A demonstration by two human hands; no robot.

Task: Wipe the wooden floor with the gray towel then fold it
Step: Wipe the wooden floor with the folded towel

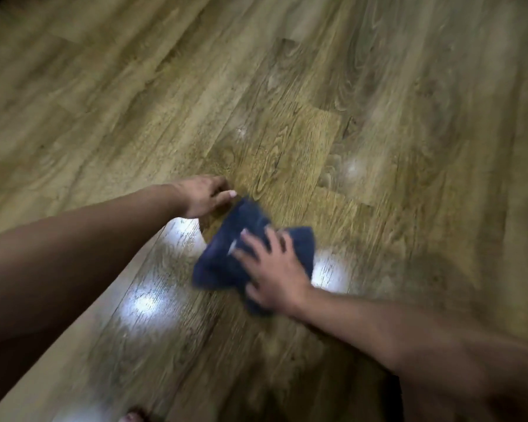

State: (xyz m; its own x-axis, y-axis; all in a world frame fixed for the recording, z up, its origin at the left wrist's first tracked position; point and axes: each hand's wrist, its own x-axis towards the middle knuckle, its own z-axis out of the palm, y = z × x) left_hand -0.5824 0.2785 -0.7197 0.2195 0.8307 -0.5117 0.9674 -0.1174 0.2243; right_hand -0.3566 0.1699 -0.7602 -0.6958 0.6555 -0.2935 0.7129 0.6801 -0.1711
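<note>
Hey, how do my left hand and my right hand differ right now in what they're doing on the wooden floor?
The right hand lies spread flat on top of the dark gray-blue towel, pressing it to the wooden plank floor; the left hand rests on bare floor just beyond the towel's far corner, holding none of it. The right hand's fingers are splayed wide; the left hand's are drawn closer together. Both hands are bare and low at the floor.
</note>
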